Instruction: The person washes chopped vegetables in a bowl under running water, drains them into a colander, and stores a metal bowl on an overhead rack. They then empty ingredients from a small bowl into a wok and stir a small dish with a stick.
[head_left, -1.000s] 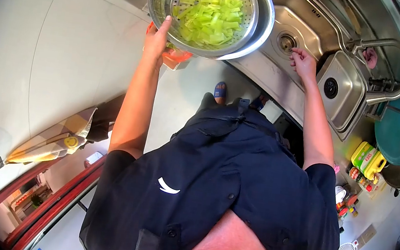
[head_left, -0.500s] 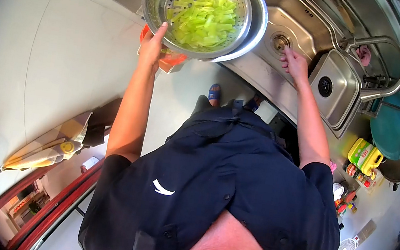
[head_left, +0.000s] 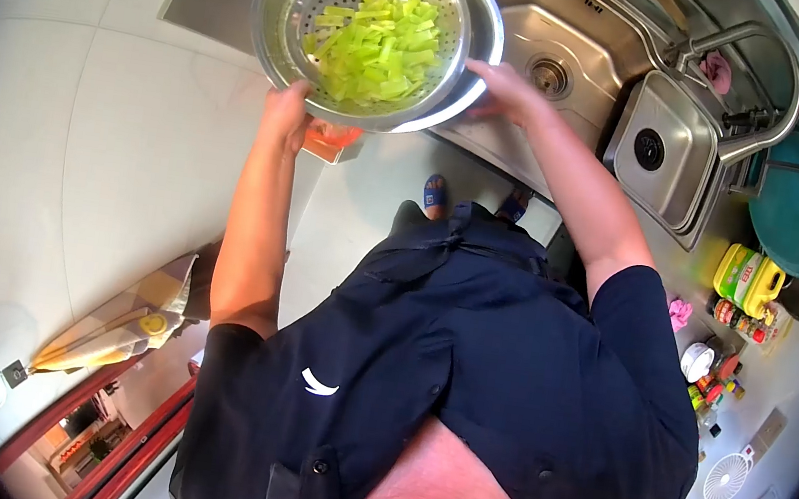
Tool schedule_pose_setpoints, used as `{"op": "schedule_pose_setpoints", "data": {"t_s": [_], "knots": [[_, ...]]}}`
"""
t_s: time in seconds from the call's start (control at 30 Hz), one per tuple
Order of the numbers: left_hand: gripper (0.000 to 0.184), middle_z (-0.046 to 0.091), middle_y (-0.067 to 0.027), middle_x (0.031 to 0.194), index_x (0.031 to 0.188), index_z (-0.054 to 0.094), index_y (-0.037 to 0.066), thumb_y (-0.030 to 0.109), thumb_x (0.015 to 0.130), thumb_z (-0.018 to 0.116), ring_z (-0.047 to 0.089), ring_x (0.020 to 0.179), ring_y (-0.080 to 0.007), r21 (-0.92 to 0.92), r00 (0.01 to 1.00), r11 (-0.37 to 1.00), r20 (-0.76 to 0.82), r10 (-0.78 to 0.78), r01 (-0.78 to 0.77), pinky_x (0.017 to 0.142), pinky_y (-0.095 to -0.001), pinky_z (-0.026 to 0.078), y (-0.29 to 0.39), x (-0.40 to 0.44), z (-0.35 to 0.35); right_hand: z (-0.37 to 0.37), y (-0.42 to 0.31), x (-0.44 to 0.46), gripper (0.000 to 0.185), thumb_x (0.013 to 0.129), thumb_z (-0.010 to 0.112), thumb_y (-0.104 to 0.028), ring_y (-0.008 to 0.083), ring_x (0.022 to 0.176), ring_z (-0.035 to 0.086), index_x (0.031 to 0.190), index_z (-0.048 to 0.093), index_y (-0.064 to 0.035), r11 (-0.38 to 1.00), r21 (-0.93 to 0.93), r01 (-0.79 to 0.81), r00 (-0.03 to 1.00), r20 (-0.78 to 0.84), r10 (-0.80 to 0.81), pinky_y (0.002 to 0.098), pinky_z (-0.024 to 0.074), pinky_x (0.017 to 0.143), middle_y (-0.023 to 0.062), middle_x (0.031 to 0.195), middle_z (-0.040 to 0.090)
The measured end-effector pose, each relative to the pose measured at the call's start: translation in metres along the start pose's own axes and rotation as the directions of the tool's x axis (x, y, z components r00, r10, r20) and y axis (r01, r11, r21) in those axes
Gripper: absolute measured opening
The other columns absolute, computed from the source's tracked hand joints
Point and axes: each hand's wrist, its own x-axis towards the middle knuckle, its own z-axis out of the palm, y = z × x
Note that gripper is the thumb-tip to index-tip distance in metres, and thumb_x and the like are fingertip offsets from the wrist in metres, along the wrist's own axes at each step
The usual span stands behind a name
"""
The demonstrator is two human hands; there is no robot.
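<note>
A perforated steel colander [head_left: 292, 28] holds a heap of cut, pale green vegetable pieces [head_left: 380, 50], possibly celery. It rests tilted in a larger plain steel bowl [head_left: 488, 34], whose rim shows on the right. My left hand [head_left: 286, 115] grips the colander's near left rim, thumb on top and fingers hidden underneath. At the right side, my right hand [head_left: 506, 94] has its thumb on the bowl's rim; its other fingers are largely hidden below. Both vessels are held up beside the sink, over the floor and counter edge.
The sink's large basin [head_left: 588, 47] and small basin [head_left: 667, 174] lie to the right, with a curved faucet [head_left: 786, 109] beyond. A yellow jug [head_left: 749, 278] and several bottles stand along the counter. An orange-red container [head_left: 331, 140] sits below the bowl.
My right hand has moved left from above the large basin to the bowl's rim. The colander and bowl have shifted slightly left in view, still held by my left hand.
</note>
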Motion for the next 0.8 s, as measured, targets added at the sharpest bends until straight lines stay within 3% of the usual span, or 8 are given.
{"op": "schedule_pose_setpoints", "data": {"t_s": [0.17,0.27,0.4,0.47,0.53,0.67,0.73,0.8], "knots": [[0.038,0.063,-0.0191,0.108,0.123,0.051,-0.008,0.007,0.088,0.051,0.068,0.083,-0.0297,-0.023,0.982,0.986,-0.095,0.164,-0.166,0.059,-0.0382,0.06,0.032,-0.039,-0.004,0.012,0.007,-0.006,0.037,0.092,0.056,-0.023,0.0234,0.098,0.067,0.122,0.061,-0.0026,0.987,0.16,-0.013,0.997,-0.071,0.025,0.0394,0.0618,0.075,0.0109,0.114,0.067],[0.036,0.062,-0.0174,0.115,0.124,0.052,-0.006,0.008,0.091,0.053,0.068,0.088,-0.0284,-0.041,0.969,0.972,-0.102,0.225,-0.23,0.064,-0.038,0.058,0.048,-0.051,-0.006,0.017,0.002,-0.035,0.036,0.091,0.057,-0.022,0.0231,0.099,0.067,0.121,0.061,-0.002,0.947,0.319,-0.028,0.997,-0.059,0.05,0.0395,0.0617,0.075,0.0107,0.114,0.066],[0.031,0.065,-0.0149,0.111,0.119,0.056,-0.004,0.012,0.093,0.055,0.067,0.092,-0.0254,0.114,0.82,0.818,-0.044,0.571,-0.564,0.084,-0.0379,0.057,0.056,-0.062,0.006,0.019,0.001,-0.061,0.035,0.092,0.056,-0.022,0.0223,0.099,0.067,0.12,0.062,-0.0025,0.9,0.434,0.037,0.991,-0.132,0.023,0.0379,0.0612,0.077,0.0097,0.114,0.066],[0.036,0.069,-0.0145,0.101,0.126,0.052,-0.003,0.0,0.09,0.05,0.067,0.085,-0.0195,0.671,0.682,0.492,0.027,0.731,-0.555,0.083,-0.0341,0.051,0.065,-0.075,0.02,0.019,0.001,-0.072,0.036,0.09,0.056,-0.022,0.0235,0.092,0.069,0.118,0.061,-0.0006,0.889,0.447,0.103,0.98,-0.197,-0.015,0.0376,0.0607,0.074,0.0107,0.108,0.068],[0.051,0.069,-0.0159,0.097,0.138,0.045,0.001,-0.005,0.088,0.048,0.067,0.083,-0.0209,0.571,0.639,0.512,0.029,0.769,-0.642,0.083,-0.033,0.051,0.067,-0.086,0.045,0.016,0.004,-0.077,0.036,0.089,0.056,-0.022,0.0246,0.085,0.071,0.117,0.061,0.0013,0.873,0.458,0.166,0.963,-0.266,-0.043,0.0373,0.0602,0.072,0.0118,0.103,0.069],[0.075,0.056,-0.0235,0.135,0.155,0.023,0.007,-0.012,0.086,0.045,0.06,0.12,-0.0312,0.524,0.515,0.356,0.194,0.835,-0.774,0.097,-0.0337,0.047,0.073,-0.093,0.07,0.006,0.009,-0.086,0.04,0.089,0.058,-0.024,0.0241,0.085,0.071,0.118,0.06,0.0032,0.877,0.413,0.244,0.931,-0.352,-0.094,0.0355,0.0597,0.07,0.013,0.104,0.069],[0.072,0.049,-0.0192,0.145,0.155,0.025,0.008,-0.01,0.089,0.046,0.055,0.123,-0.02,0.501,0.329,0.171,0.246,0.912,-0.848,0.095,-0.0286,0.046,0.07,-0.086,0.078,0.003,0.01,-0.092,0.04,0.089,0.059,-0.024,0.024,0.085,0.071,0.118,0.06,0.0035,0.879,0.39,0.275,0.913,-0.391,-0.112,0.0351,0.0595,0.07,0.0132,0.103,0.069],[0.073,0.05,-0.0216,0.143,0.154,0.026,0.008,-0.011,0.087,0.047,0.057,0.123,-0.0255,0.488,0.282,0.129,0.256,0.925,-0.864,0.096,-0.0327,0.047,0.069,-0.086,0.087,0.001,0.012,-0.098,0.038,0.089,0.059,-0.022,0.0233,0.085,0.071,0.117,0.06,0.0034,0.861,0.423,0.282,0.918,-0.378,-0.115,0.0355,0.0595,0.068,0.013,0.102,0.07]]}}
